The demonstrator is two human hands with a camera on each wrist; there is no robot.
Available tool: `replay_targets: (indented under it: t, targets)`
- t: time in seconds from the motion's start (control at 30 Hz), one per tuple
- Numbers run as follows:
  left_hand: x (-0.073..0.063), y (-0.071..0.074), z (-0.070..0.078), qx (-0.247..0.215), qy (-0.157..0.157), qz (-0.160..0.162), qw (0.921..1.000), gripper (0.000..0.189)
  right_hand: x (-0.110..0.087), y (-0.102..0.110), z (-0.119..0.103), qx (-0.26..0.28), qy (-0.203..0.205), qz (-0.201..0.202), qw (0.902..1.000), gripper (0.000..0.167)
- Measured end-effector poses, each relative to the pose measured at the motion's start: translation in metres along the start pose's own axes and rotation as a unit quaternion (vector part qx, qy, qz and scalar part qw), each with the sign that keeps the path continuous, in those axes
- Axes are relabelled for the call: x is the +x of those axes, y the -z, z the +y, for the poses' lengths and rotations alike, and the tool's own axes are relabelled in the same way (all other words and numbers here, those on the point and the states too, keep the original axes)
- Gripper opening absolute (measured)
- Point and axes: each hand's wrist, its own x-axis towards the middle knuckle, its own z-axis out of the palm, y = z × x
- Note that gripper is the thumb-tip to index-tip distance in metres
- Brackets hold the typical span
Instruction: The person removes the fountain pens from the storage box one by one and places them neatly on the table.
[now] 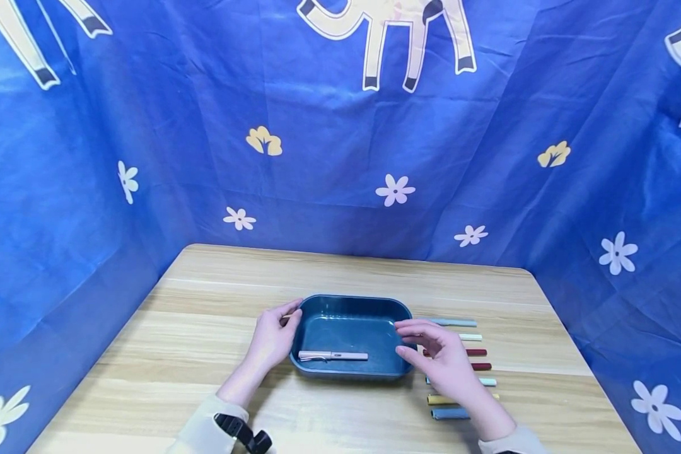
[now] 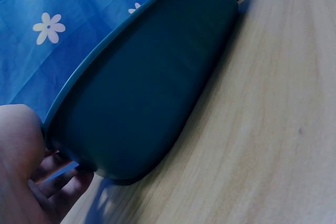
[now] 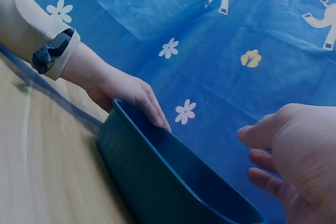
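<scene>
A dark teal rectangular tray [image 1: 349, 306] with rounded corners and raised walls sits on the table. Inside it, along the near wall, lies a pale capped pen [image 1: 340, 356] with a clip. My left hand [image 1: 273, 334] holds the tray's left end, thumb at the rim and fingers against the outer wall, as the left wrist view shows close up. Over the right end of the tray hovers my right hand [image 1: 434, 356], fingers spread and loosely bent, nothing between them. In the right wrist view this right hand [image 3: 299, 156] appears apart from the rim.
To the right of the tray, several pens lie in a column, among them a dark red pen [image 1: 481, 366], a yellow pen [image 1: 439, 400] and a blue pen [image 1: 449, 413]; my right hand partly covers them. A blue patterned curtain [image 1: 318, 189] surrounds the wooden table [image 1: 215, 284].
</scene>
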Motion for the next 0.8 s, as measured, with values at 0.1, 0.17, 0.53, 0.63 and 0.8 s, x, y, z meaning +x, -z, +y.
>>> replay_targets:
  t: [0.1,0.17,0.53,0.63,0.8]
  targets:
    - [0.0,0.0,0.0,0.001,-0.001,0.0,1.0,0.034,0.005,-0.004,0.002,0.009,0.003,-0.003,1.0,0.028]
    - [0.001,0.0,0.001,0.001,-0.001,0.0,1.0,0.034,0.007,-0.006,0.004,0.012,0.004,-0.004,0.9999,0.028]
    - [-0.001,-0.001,0.002,-0.001,-0.006,0.007,1.0,0.033,0.019,-0.018,0.007,0.016,-0.038,-0.023,0.9989,0.024]
    - [-0.001,-0.001,0.002,0.0,0.0,0.004,1.0,0.033,0.024,-0.02,0.009,0.006,-0.054,-0.036,0.9979,0.024]
    - [0.0,0.0,0.001,-0.003,0.008,0.001,1.0,0.034,0.035,-0.025,0.013,-0.029,-0.072,-0.078,0.9939,0.025]
